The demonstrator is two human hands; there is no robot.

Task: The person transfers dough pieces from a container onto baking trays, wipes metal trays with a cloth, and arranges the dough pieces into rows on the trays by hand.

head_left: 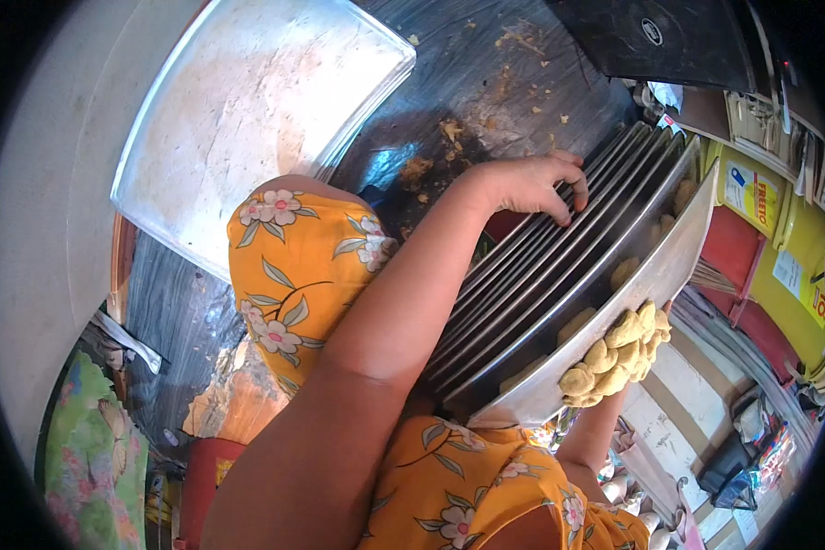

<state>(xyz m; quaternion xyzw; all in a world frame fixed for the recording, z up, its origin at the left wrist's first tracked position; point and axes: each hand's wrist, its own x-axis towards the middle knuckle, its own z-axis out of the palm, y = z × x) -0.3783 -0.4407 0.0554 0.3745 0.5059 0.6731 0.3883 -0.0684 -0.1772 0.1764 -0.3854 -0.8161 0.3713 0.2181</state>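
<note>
My left hand [552, 188] reaches over the upper edges of a stack of metal trays [559, 266]. Its thumb and fingers are apart and curved, close to the tray rims; contact is hard to make out. A heap of yellowish dough pieces [619, 357] sits at the end of my right forearm, in front of the outermost tray's metal side [605, 330]. The heap covers most of my right hand [666, 308], which appears cupped under it. More dough pieces [625, 272] show partly behind that tray's rim.
A large pale metal sheet [266, 101] lies at upper left on a dark, crumb-strewn surface [486, 101]. A black case [660, 37] stands at upper right. Yellow boxes [752, 192] and bundled items line the right side. Orange floral cloth [293, 266] lies beside my left arm.
</note>
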